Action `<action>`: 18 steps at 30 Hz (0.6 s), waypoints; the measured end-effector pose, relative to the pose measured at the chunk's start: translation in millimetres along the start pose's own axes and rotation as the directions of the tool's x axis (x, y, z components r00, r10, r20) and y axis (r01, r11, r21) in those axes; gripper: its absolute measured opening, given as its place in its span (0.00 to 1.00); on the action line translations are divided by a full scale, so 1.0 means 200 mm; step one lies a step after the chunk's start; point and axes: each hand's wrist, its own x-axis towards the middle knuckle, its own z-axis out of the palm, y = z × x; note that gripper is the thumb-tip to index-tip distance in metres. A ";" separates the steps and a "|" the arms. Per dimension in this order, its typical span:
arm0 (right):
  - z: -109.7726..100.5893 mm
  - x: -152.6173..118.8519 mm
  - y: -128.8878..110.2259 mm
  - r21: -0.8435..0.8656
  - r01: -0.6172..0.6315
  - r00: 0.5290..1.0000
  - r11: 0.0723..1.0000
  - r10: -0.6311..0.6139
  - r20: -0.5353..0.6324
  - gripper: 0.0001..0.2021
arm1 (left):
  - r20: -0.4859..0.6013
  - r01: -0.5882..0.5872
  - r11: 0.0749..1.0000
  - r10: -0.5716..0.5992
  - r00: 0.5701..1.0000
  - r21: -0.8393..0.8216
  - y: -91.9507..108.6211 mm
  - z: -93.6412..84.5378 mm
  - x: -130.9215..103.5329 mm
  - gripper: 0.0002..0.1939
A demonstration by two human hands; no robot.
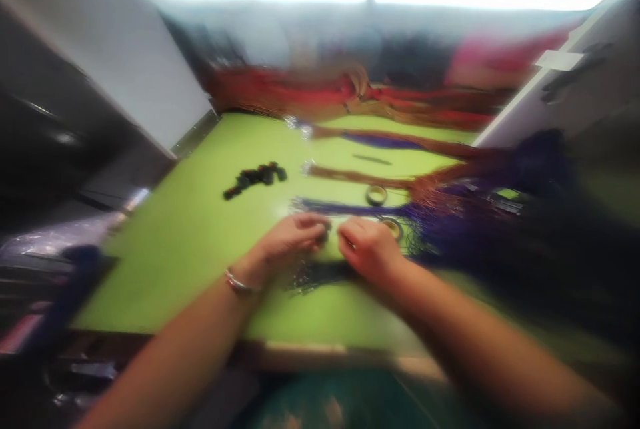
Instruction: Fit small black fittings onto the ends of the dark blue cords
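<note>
My left hand (295,239), with a bracelet at the wrist, is pinched round a small dark piece (324,234) above the green table (190,255). Close to its right, my right hand (369,244) has its fingers curled together; whatever it may hold is hidden. Under and between the hands lies a bundle of dark wires (327,273). Just behind them runs a purple wire bundle (345,207). Several black connectors (255,179) form a cluster to the left.
Brown wire bundles (357,177) cross the table behind the hands. Two tape rolls, one farther back (377,195), lie near my right hand. A large purple wire heap (480,215) covers the right side. Red and orange wires (300,92) line the back.
</note>
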 end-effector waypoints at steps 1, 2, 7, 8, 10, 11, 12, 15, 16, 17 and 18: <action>0.00 0.00 0.00 0.008 -0.012 1.000 1.000 0.012 0.004 0.08 | -0.005 -0.002 1.000 0.002 1.000 -0.004 0.00 0.00 0.00 0.19; 0.00 0.00 0.00 0.001 -0.011 1.000 1.000 0.011 0.004 0.08 | -0.010 -0.005 1.000 0.005 1.000 -0.006 0.00 0.01 0.00 0.19; 0.01 0.00 -0.02 -0.046 0.068 0.998 0.997 -0.069 -0.009 0.11 | -0.020 -0.005 1.000 0.005 1.000 0.011 0.00 0.02 0.00 0.16; 0.02 0.00 -0.03 -0.023 0.061 0.998 0.998 -0.061 -0.003 0.11 | -0.015 -0.008 1.000 0.008 1.000 0.009 0.00 0.02 0.00 0.16; 0.03 0.00 -0.03 0.066 0.020 1.000 0.998 -0.021 0.014 0.11 | -0.011 -0.014 1.000 0.014 1.000 -0.004 0.00 0.02 0.00 0.16; 0.03 0.00 -0.03 0.127 -0.013 1.000 0.992 0.010 0.026 0.11 | -0.013 -0.016 1.000 0.016 1.000 -0.011 -0.01 0.02 0.00 0.16; 0.03 0.00 -0.03 0.192 -0.049 0.998 0.980 0.042 0.040 0.11 | -0.017 -0.016 1.000 0.015 1.000 -0.014 -0.01 0.02 0.00 0.16; 0.02 0.01 -0.02 0.322 -0.143 0.989 0.936 0.120 0.091 0.10 | -0.026 -0.013 1.000 0.013 1.000 -0.011 -0.01 0.02 0.00 0.17; 0.02 0.01 -0.02 0.333 -0.161 0.986 0.929 0.134 0.104 0.10 | -0.027 -0.018 1.000 0.018 0.999 -0.011 -0.01 0.03 0.00 0.17; 0.02 0.01 -0.02 0.332 -0.170 0.984 0.928 0.140 0.113 0.10 | -0.025 -0.021 1.000 0.020 0.999 -0.008 -0.01 0.03 0.00 0.17; 0.02 0.01 -0.02 0.324 -0.175 0.982 0.930 0.143 0.119 0.10 | -0.024 -0.025 1.000 0.025 0.999 -0.002 -0.01 0.03 0.00 0.17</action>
